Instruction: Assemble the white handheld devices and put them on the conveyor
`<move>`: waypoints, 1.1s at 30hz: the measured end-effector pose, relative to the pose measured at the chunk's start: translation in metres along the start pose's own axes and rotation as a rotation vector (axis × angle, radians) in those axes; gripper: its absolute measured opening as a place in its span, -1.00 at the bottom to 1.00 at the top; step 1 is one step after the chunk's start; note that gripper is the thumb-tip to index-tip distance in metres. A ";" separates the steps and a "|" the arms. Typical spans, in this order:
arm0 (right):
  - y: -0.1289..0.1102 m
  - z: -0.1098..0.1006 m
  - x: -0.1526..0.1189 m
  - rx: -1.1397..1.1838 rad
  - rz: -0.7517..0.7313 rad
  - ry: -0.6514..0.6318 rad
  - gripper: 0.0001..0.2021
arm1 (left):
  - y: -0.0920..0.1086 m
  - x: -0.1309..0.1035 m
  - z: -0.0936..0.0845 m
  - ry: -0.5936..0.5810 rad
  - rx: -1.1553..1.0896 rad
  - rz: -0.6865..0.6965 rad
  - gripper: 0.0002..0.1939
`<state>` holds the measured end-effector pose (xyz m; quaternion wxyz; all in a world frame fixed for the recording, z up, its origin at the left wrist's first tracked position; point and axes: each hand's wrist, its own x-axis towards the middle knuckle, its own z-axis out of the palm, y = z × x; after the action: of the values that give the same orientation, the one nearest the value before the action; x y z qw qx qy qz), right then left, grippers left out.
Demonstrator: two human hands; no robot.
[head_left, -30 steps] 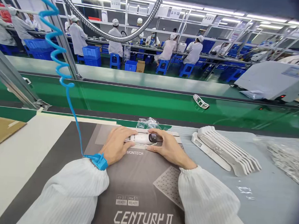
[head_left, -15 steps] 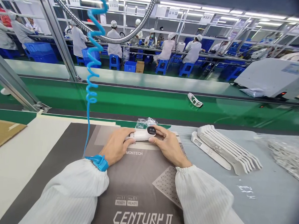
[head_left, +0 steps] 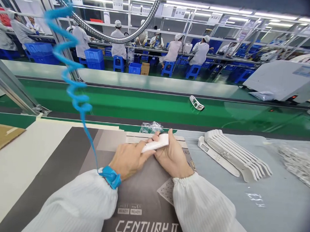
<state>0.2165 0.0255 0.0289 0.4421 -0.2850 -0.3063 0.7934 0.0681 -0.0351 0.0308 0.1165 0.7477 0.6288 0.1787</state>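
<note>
A slim white plastic device (head_left: 159, 143) with a black part at its far end is held between both hands, tilted, above a dark printed cardboard sheet (head_left: 140, 190). My left hand (head_left: 129, 159) is closed on its near, narrower end. Around the wider end curl the fingers of my right hand (head_left: 173, 158), its palm turned partly up. Some of the fingertips are hidden behind the device. A blue wrist strap (head_left: 111, 177) sits on my left wrist. Just beyond the hands lie crumpled clear plastic pieces (head_left: 151, 127).
A blue coiled cord (head_left: 75, 90) hangs down to the strap. At right lie nested white curved shells (head_left: 236, 157) and a clear bag of small parts (head_left: 299, 161). A white part (head_left: 197, 102) rests on the green conveyor belt (head_left: 134, 106). Co-workers sit at a far line.
The device has turned from lying level to slanting, and its black face has rolled mostly out of sight. My right palm has turned upward. The belt part has shifted left; the cord has swung left.
</note>
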 end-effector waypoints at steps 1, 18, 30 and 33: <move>0.001 0.002 -0.001 -0.026 -0.008 -0.061 -0.60 | -0.004 0.000 -0.002 0.069 -0.022 -0.037 -0.56; 0.026 0.023 -0.007 -0.137 -0.086 -0.055 -0.56 | 0.012 0.001 0.001 0.433 -0.231 0.186 -0.69; 0.020 -0.017 0.017 -0.079 -0.098 0.042 -0.59 | -0.077 0.018 -0.061 0.110 -0.696 -0.455 -0.66; 0.019 -0.016 0.016 -0.053 -0.083 0.044 -0.59 | -0.099 0.045 -0.078 0.279 -0.567 -0.510 -0.70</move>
<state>0.2111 0.0358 0.0019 0.4733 -0.3010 -0.3291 0.7596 -0.0466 0.0227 0.0679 0.2721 0.4744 0.7299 0.4101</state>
